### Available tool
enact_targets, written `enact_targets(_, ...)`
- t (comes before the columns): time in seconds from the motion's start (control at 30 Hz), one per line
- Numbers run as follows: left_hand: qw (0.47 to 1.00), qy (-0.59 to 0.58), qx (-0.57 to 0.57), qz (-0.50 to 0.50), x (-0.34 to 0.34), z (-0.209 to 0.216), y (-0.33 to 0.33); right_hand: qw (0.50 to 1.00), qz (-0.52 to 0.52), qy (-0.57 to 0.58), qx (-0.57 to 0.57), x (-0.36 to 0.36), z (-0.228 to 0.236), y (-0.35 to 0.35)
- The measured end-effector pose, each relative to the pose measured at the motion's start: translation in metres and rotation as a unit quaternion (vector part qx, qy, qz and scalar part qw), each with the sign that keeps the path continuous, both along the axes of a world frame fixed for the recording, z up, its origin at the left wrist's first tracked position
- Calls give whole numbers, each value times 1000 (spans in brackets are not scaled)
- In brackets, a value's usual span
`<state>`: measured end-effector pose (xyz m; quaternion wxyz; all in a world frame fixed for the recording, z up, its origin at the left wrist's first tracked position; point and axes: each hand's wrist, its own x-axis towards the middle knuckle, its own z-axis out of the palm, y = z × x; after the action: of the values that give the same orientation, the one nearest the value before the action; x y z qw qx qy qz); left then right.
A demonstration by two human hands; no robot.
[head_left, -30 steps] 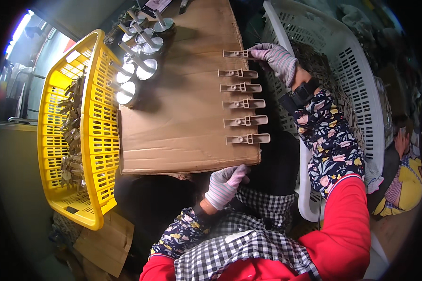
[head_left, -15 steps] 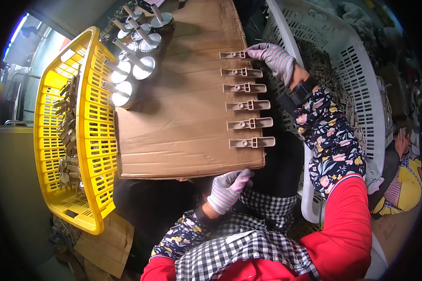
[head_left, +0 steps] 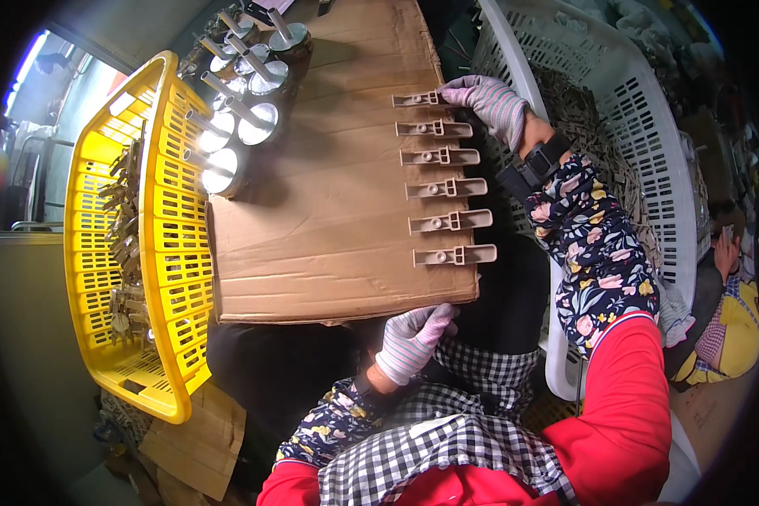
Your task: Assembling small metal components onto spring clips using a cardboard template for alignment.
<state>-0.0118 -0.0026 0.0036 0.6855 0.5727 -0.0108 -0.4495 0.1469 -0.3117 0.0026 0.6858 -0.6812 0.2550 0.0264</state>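
Head view: yellow basket (head_left: 148, 236) holds metallic parts (head_left: 125, 240); white basket (head_left: 517, 66), brownish parts (head_left: 578, 110).

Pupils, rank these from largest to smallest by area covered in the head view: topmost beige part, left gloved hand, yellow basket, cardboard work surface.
1. Cardboard work surface
2. Yellow basket
3. Left gloved hand
4. Topmost beige part

Worn on the person's head, as the left one of a side-by-side fisheye pair. Looks steeply down and forward, upright, past apron (head_left: 438, 447) and forearms (head_left: 599, 244) to the bench (head_left: 320, 240). Frames left hand (head_left: 409, 344) low in the middle, right hand (head_left: 493, 105) higher and to the right. Near, yet wide enough to take in yellow crate (head_left: 147, 211) at left, white crate (head_left: 519, 63) at right.
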Motion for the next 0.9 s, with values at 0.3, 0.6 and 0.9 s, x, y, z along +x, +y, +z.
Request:
enact_targets(0.3, 999, -31, 6, -18, 10, 3, -7, 967, 42, -22, -250, 11, 8, -1)
enact_targets(0.6, 999, 2, -49, 23, -6, -21, 0, 851, 82, 87, -511, 1, 37, 17)
enact_targets(0.9, 998, -3, -58, -13, -2, -25, -2, 886, 148, -150, -412, 80, 84, 189)
